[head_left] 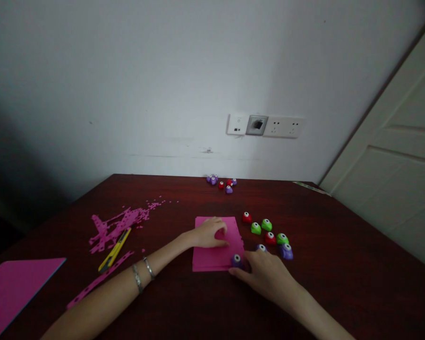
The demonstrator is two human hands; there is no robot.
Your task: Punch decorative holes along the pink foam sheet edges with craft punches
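A small stack of pink foam sheets lies on the dark red table. My left hand rests on top of the stack, fingers curled and pressing down. My right hand sits at the stack's lower right corner, fingers closed around a purple craft punch that stands on the sheet's edge. Just right of the stack lie several small punches: a red one, two green ones, another red, a green and a purple.
Pink punched scraps and a punched strip lie at the left beside a yellow utility knife. A larger pink sheet is at the near left corner. More punches sit by the wall under power sockets. A door stands right.
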